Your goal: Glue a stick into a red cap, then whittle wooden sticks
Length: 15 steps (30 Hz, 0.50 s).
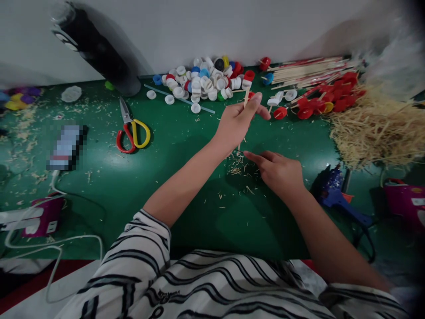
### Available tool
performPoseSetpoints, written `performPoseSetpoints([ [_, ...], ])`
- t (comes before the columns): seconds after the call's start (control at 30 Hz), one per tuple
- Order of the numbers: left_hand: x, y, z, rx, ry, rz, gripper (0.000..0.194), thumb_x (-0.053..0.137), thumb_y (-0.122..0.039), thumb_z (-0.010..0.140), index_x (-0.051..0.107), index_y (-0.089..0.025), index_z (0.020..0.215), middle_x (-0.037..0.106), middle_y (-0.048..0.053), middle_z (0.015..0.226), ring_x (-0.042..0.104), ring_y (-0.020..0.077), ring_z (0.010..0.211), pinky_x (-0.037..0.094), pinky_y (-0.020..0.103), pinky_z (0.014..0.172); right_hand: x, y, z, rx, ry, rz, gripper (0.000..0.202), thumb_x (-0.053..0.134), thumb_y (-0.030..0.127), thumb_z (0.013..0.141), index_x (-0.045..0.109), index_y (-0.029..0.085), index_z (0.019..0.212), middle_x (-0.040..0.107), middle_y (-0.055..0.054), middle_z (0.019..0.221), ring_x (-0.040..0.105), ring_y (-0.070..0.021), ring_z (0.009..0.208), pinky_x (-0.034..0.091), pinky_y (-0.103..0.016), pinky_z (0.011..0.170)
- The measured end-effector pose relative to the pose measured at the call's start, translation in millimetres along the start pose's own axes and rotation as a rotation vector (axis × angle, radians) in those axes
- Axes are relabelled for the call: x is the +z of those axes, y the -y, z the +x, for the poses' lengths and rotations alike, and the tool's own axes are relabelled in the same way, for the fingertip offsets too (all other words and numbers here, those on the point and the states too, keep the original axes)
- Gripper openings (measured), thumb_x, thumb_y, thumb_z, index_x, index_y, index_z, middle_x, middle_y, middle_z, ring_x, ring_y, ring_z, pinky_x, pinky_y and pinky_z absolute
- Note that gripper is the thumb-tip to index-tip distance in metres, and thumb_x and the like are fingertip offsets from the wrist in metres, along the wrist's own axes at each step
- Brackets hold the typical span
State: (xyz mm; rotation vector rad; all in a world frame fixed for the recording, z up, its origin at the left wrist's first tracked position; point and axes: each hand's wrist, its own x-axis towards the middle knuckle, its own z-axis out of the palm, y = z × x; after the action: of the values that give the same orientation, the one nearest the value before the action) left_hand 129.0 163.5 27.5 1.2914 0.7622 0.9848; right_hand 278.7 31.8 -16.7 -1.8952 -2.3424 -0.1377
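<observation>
Just beyond the striped shirt, the right hand reaches in over the green tabletop, forefinger extended; I can't tell whether it pinches anything. To its right lies a blue glue gun, and by its fingertip, pale shavings. Slightly farther off, the left hand pinches a wooden stick, upper end showing above the fingers. Scissors lie left of that hand; past it sit heaped bottle caps.
</observation>
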Motion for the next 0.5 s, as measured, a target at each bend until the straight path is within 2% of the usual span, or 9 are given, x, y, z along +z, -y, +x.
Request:
performPoseSetpoints([
  [0.27, -1.7, 5.4, -1.1, 0.054, 0.001, 0.026, 0.058, 0.057, -0.069, 0.103, 0.077, -0.02, 0.078, 0.025, -0.005, 0.06, 0.024, 0.0106, 0.055, 0.021, 0.032, 0.055, -3.1, 2.4, 0.2, 0.02, 0.055, -0.006, 0.055, 0.056, 0.011, 0.1, 0.075, 0.04, 0.143, 0.083, 0.0, 0.107, 0.069, -0.0148, 0.085, 0.027, -0.03, 0.055],
  [0.4, -1.3, 5.7, -0.2, 0.04, -0.016, 0.118, 0.066, 0.048, -0.073, 0.104, 0.078, -0.02, 0.08, 0.027, -0.004, 0.059, 0.026, 0.0106, 0.053, 0.025, 0.031, 0.054, -0.4, 0.9, -0.8, 0.047, 0.056, 0.022, 0.052, 0.055, 0.016, 0.102, 0.075, 0.042, 0.143, 0.083, 0.002, 0.111, 0.071, -0.0148, 0.087, 0.026, -0.03, 0.055],
  [0.5, -2.0, 6.5, 0.7, 0.08, -0.02, 0.19, 0.073, 0.042, -0.078, 0.102, 0.079, -0.02, 0.081, 0.032, -0.003, 0.058, 0.03, 0.0099, 0.051, 0.031, 0.031, 0.052, 0.9, 0.5, -2.6, 0.067, 0.086, 0.045, 0.05, 0.054, 0.018, 0.104, 0.075, 0.042, 0.142, 0.083, 0.003, 0.11, 0.072, -0.0148, 0.087, 0.026, -0.03, 0.055],
])
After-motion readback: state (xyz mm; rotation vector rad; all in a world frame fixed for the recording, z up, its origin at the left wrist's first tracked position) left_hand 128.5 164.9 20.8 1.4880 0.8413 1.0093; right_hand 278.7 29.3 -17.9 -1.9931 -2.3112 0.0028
